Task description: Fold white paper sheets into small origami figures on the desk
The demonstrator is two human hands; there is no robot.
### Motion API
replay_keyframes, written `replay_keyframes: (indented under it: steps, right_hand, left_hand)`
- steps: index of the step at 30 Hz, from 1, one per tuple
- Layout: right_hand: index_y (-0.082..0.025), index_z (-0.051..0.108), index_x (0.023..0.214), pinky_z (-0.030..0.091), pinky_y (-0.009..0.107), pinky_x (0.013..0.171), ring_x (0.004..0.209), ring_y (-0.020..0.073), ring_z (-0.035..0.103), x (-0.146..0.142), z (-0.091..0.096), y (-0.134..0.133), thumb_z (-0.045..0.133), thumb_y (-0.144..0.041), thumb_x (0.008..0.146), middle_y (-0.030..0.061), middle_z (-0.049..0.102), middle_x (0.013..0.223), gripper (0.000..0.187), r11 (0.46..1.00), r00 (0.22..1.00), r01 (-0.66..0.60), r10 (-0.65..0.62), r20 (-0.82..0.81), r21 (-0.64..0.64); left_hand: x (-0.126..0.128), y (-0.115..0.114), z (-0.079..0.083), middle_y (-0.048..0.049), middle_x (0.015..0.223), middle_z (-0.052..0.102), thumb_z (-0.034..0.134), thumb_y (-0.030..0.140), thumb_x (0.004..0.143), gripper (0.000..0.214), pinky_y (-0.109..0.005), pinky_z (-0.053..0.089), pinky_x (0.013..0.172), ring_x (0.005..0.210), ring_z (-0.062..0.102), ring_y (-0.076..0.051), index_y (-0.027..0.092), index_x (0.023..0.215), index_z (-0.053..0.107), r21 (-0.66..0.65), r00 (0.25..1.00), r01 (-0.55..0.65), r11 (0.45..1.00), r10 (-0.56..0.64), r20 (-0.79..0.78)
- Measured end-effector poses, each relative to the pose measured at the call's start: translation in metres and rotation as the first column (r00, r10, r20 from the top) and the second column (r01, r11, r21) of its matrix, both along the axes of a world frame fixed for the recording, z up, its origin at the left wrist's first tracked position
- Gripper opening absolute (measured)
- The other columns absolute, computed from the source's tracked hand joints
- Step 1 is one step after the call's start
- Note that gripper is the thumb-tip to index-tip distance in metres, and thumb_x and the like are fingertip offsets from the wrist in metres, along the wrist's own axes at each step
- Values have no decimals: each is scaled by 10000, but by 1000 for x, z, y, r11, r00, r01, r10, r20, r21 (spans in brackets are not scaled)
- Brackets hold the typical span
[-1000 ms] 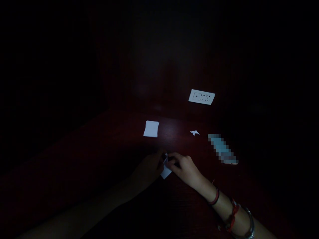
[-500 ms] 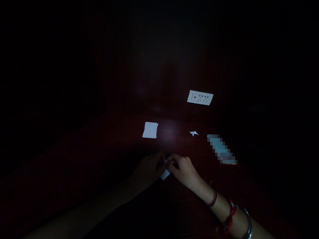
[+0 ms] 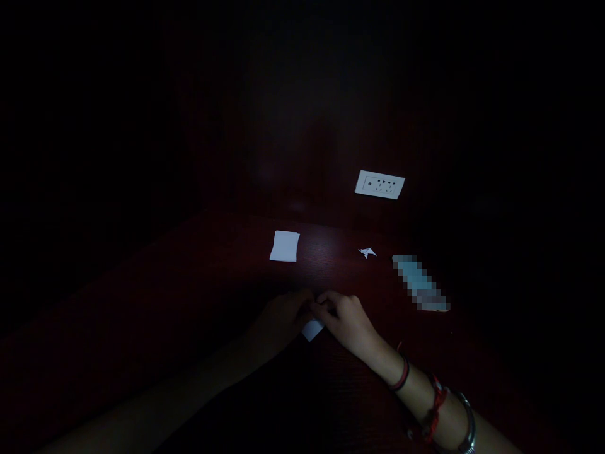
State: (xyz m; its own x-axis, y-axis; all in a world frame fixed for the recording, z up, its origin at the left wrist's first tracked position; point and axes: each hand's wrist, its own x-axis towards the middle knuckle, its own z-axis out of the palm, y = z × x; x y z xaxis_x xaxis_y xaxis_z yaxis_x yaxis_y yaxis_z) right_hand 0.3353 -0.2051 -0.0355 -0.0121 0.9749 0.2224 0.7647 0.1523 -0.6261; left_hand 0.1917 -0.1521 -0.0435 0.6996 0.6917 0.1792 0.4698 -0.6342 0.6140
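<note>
The scene is very dark. My left hand (image 3: pixel 282 318) and my right hand (image 3: pixel 347 321) meet fingertip to fingertip over a small white piece of paper (image 3: pixel 312 330) on a dark red wooden table (image 3: pixel 189 302). Both hands pinch the paper, and only its lower corner shows below the fingers. My right wrist wears several red and dark bracelets (image 3: pixel 435 407).
A white square of paper (image 3: pixel 285 246) lies farther back on the table. A small folded white paper shape (image 3: pixel 367 253) sits to its right. A blurred bluish flat object (image 3: pixel 420 284) lies at the right. A white power socket (image 3: pixel 380 185) is on the wall behind.
My fingers have closed tighter over the paper, hiding its upper part; less of the white shows now. The hands stay in nearly the same place.
</note>
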Motion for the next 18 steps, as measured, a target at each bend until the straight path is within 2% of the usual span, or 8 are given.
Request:
replay_keyframes:
  steps: [5,11,15,18]
  right_hand:
    - [-173,577,813,377,177,532,586,97,559,1,-1,0,434,-169,757,10,622,694,154,999,999,-33,32,27,10]
    - [-176,587,826,380,175,531,583,95,554,1,2,-1,391,-254,805,11,622,698,212,998,998,-67,67,-2,20]
    - [-173,603,789,382,176,543,589,96,551,2,2,-1,373,-222,811,13,622,699,237,998,998,-58,58,-10,18]
    - [-178,607,802,386,178,557,610,99,555,3,0,0,383,-182,797,10,627,730,225,998,998,-61,62,-10,26]
  left_hand:
    - [0,-1,-1,10,776,559,357,175,793,132,-225,373,606,690,530,-125,195,848,475,47,1000,-7,999,7,6]
    - [0,-4,1,24,734,552,333,262,829,166,-213,353,552,635,525,-110,191,802,480,45,999,-34,998,32,42]
    - [0,-5,2,21,701,545,295,287,844,228,-218,354,547,613,521,-111,184,767,483,39,998,-52,998,50,40]
    - [0,-5,1,20,728,558,345,316,821,197,-223,364,560,628,526,-116,188,796,493,27,997,-64,998,62,44]
